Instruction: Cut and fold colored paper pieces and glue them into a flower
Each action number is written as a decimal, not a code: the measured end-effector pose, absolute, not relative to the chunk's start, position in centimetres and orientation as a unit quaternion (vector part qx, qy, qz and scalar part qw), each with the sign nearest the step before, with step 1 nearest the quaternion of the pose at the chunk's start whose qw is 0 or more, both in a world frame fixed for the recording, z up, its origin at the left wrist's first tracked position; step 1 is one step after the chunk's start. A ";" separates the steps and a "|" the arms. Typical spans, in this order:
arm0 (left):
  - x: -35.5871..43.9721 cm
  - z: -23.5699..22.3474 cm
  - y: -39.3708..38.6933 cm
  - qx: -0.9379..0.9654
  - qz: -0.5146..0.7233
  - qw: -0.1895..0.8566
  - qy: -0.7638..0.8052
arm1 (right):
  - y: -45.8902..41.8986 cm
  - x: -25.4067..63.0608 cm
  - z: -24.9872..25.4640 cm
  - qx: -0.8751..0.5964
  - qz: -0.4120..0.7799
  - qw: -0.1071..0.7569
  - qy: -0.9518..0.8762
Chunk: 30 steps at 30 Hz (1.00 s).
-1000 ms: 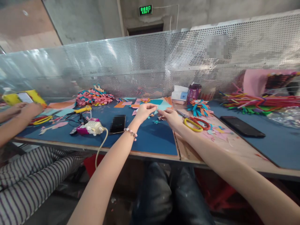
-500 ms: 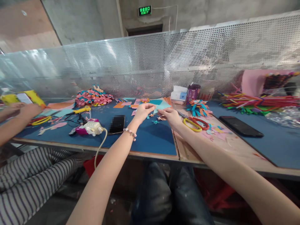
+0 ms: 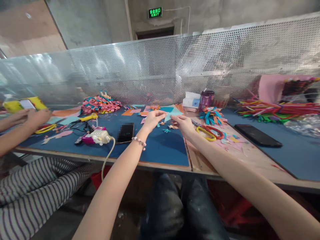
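My left hand, with a beaded bracelet at its wrist, is closed, thumb and forefinger pinched together. Facing it a short gap away, my right hand is closed in a pinch too. Whatever sits between the fingertips is too small to make out. Pale teal paper lies just behind both hands. Below them on the blue mat rests a small blue star-shaped paper piece. Scissors with yellow handles and red handles lie beside my right wrist.
Left of me, a co-worker's hands work near a yellow pack. A power strip, a phone and a heap of paper flowers occupy the left side. A purple cup, pipe cleaners and another phone stand or lie rightward.
My right hand's fingers have curled slightly and shifted a little. My left hand stays nearly in place. The co-worker's hands have moved slightly right.
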<state>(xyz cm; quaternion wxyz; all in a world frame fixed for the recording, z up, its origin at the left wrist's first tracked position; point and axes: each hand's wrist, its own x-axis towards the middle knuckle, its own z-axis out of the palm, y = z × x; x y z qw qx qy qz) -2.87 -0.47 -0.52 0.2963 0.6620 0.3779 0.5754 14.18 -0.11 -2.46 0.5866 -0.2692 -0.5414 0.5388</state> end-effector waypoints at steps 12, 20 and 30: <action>-2.8 -0.4 -0.5 0.660 0.572 0.303 0.382 | 0.0 14.3 -2.5 -0.261 0.559 0.593 -0.518; -2.9 -0.5 -0.3 0.660 0.574 0.296 0.382 | 0.5 14.5 -2.6 -0.247 0.560 0.599 -0.516; -2.6 -0.4 -0.6 0.663 0.583 0.288 0.372 | -0.1 13.5 -3.0 -0.302 0.478 0.539 -0.624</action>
